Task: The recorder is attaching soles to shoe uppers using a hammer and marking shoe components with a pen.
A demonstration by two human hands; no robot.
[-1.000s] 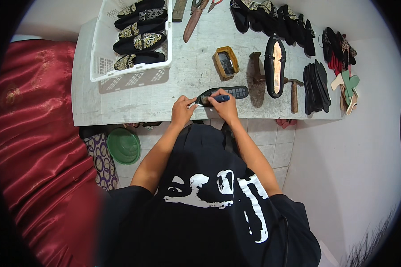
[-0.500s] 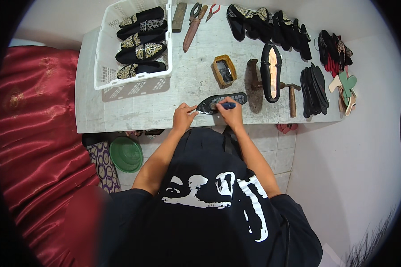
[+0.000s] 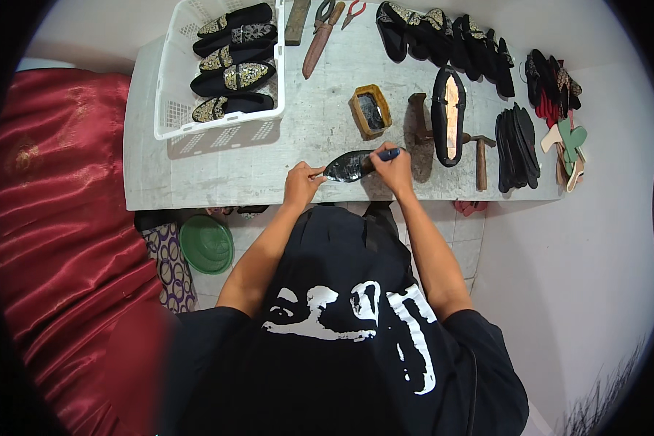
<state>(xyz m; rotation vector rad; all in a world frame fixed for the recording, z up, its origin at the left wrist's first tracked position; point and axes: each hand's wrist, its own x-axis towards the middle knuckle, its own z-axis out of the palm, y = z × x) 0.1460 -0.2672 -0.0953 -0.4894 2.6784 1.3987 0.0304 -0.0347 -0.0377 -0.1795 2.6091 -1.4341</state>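
Note:
A black shoe sole (image 3: 347, 167) lies at the table's front edge, its surface toward the toe shiny with wet-looking smears. My left hand (image 3: 303, 184) pinches the pointed toe end between thumb and fingers. Over the other end, my right hand (image 3: 394, 171) is closed round a brush with a dark blue handle (image 3: 389, 154). The brush's working end is hidden under my fingers, and so is the sole's heel. Just behind the sole stands a small yellowish tub (image 3: 371, 110) with dark residue inside.
Right of the tub are an iron shoe stand (image 3: 419, 120), an upturned shoe (image 3: 450, 116), a hammer (image 3: 481, 163) and stacked black soles (image 3: 517, 149). A white crate (image 3: 280, 109) holds decorated shoes at left. A sheathed knife (image 3: 321, 47) and red pliers (image 3: 353, 13) lie behind.
My right hand has moved with the brush toward the heel end of the sole, up and to the right. My left hand stays at the toe. The whole view has shifted slightly.

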